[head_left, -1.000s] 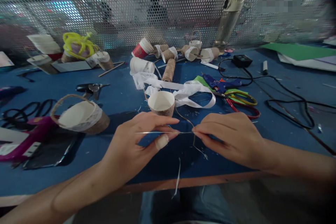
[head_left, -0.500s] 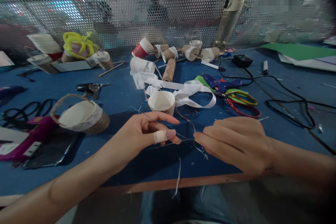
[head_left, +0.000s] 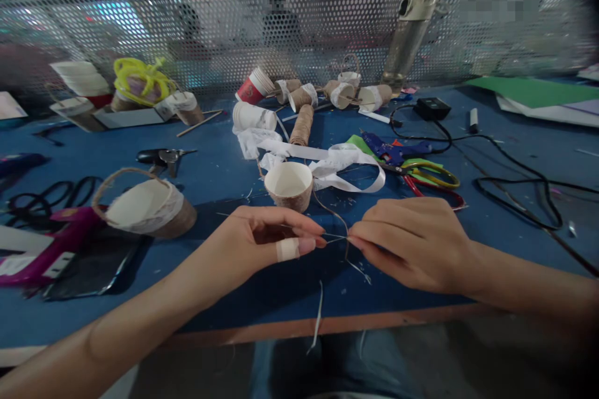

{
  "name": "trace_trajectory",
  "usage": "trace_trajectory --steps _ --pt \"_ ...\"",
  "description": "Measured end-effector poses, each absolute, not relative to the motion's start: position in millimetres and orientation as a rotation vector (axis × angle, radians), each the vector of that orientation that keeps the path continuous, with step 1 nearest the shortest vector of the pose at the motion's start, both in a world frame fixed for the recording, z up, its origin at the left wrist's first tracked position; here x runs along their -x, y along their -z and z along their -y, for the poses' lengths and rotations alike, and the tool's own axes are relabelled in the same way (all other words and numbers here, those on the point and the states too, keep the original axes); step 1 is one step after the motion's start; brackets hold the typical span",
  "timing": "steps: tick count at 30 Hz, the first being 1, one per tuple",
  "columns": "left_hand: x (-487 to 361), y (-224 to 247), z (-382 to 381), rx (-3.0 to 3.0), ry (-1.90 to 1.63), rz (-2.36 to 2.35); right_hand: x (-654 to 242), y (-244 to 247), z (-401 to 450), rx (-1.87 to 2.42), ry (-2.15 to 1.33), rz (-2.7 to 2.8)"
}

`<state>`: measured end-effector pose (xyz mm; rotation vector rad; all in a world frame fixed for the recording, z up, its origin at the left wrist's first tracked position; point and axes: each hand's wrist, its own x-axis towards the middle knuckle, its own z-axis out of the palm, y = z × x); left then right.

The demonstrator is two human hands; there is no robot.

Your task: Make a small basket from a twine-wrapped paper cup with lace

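Thin strands of twine (head_left: 336, 237) stretch across the short gap between my two hands. My left hand (head_left: 269, 238), with a plaster round its thumb, pinches their left end. At their right end the fingertips of my right hand (head_left: 412, 243) are closed on them. Just beyond stands a paper cup wrapped in twine (head_left: 290, 187), its white inside facing up. A loose brown length of twine (head_left: 333, 211) curves from beside the cup down to my right hand. Left of my left hand, a twine-wrapped cup with a handle and lace rim (head_left: 150, 207) leans over.
White lace ribbon (head_left: 349, 165) and a twine spool (head_left: 302, 124) lie behind the cup. Scissors (head_left: 433, 181) and a blue glue gun (head_left: 393, 146) are at right, with a black cable (head_left: 515, 165). A magenta glue gun (head_left: 70, 237) and a phone (head_left: 93, 268) lie at left.
My left fingers have closed from a looser, spread pose into a pinch on the strands. My right hand has shifted slightly and turned, and the strands now run between both sets of fingertips.
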<state>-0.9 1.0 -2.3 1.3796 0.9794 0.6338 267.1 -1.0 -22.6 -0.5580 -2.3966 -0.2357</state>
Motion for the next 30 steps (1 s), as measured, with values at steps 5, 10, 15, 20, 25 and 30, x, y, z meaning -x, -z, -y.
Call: trace_trajectory --steps 5,10,15,20,25,30 --pt "9 1 -5 -1.463 -0.586 -1.02 -268 23 0 0.598 0.241 2.376" --pt "15 -1 -5 -1.534 -0.552 -1.081 -269 25 -1 0.671 0.2 2.36" --pt "19 -8 -3 -1.596 -0.55 -1.029 -270 26 -2 0.716 0.117 2.357" --pt "22 -13 -5 -1.615 -0.445 -0.839 -271 24 -3 0.715 0.028 2.355" --pt "19 -10 -5 -1.898 -0.594 -0.686 -272 22 -3 0.699 -0.032 2.331" --pt "15 -6 -2 -2.33 -0.837 -0.573 -272 21 -3 0.703 -0.077 2.344"
